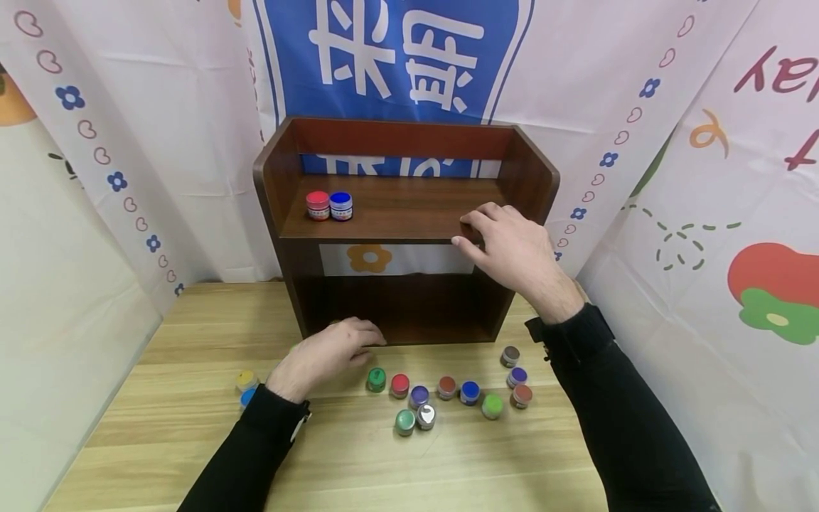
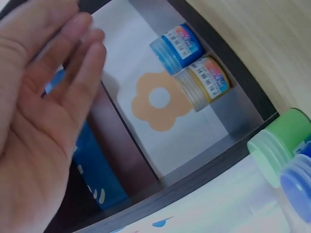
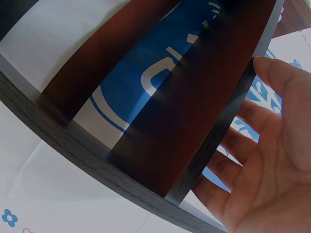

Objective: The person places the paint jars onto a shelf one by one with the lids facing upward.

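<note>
The left hand point(image 1: 329, 352) is released, its grip holding nothing, near the upright blue jar point(image 2: 179, 48) and yellow jar point(image 2: 204, 83) at the left end of the lower compartment; the right hand point(image 1: 508, 245) grasps the front edge of the upper board point(image 1: 409, 217) at the right. On the surface point(image 1: 192, 427), an upright dark green jar point(image 1: 377, 380) lies just right of the left hand, the nearer of the two.

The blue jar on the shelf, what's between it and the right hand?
Only bare shelf: in the head view, nothing stands between the blue jar and the right hand.
</note>
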`<act>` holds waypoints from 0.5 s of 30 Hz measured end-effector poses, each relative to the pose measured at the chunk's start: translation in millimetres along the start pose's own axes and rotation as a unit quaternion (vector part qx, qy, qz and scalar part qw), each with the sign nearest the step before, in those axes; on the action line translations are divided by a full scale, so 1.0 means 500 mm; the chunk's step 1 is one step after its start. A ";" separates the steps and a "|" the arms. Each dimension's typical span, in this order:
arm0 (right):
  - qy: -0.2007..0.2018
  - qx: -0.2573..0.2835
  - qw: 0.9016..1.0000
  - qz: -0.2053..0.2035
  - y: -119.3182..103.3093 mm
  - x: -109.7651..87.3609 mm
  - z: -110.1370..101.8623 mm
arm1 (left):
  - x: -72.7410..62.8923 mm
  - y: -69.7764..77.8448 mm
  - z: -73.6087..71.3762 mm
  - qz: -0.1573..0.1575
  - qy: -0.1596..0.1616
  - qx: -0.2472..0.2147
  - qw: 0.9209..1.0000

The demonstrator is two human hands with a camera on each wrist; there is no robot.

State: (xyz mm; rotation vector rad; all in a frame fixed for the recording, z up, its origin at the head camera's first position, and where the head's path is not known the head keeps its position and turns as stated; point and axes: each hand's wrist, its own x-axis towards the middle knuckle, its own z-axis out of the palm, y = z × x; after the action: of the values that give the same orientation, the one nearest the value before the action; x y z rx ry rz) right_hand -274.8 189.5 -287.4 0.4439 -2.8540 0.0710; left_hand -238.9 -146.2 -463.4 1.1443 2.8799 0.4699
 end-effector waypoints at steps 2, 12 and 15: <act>0.000 -0.001 1.000 0.000 0.000 0.000 0.000 | -0.003 -0.002 0.003 0.027 -0.012 -0.008 1.000; 0.005 0.005 1.000 -0.003 0.002 -0.001 0.002 | -0.011 -0.004 0.016 0.086 -0.038 -0.006 0.996; 0.005 0.004 1.000 -0.003 0.002 0.000 0.003 | -0.013 -0.005 0.024 0.089 -0.056 -0.012 0.994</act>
State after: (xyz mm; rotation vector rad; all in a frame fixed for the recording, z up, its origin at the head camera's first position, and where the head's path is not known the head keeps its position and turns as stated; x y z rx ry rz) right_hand -275.3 190.4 -288.7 0.4534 -2.8425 0.0838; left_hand -234.4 -148.8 -476.3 1.3841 2.6837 0.4260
